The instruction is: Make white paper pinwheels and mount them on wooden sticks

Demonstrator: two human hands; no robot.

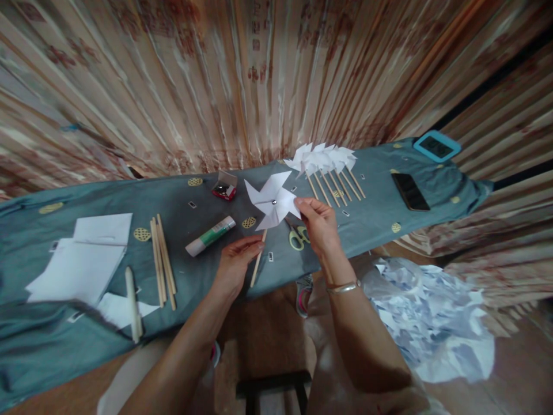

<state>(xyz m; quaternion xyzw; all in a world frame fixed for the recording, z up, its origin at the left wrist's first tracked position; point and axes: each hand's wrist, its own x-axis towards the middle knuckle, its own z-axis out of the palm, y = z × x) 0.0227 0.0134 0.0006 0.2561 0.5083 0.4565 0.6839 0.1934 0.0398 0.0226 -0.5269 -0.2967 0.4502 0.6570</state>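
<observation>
A white paper pinwheel (273,200) with a shiny pin at its centre is held up over the cloth-covered table. My left hand (237,259) pinches its thin wooden stick (258,264) just below the paper blades. My right hand (318,222) has its thumb and fingers closed on the tip of the right-hand blade. Behind my right hand lie scissors (297,237) with yellow-green handles, partly hidden by it. To the left of the pinwheel are a glue stick (210,236) and a small open red box (224,187) with dark bits inside.
Several finished pinwheels (326,158) lie in a row at the back. Loose wooden sticks (161,262), white paper sheets (82,265) and a pale craft knife (132,302) are on the left. A phone (410,192) and blue-framed clock (436,146) sit right, above a bag of paper scraps (425,317).
</observation>
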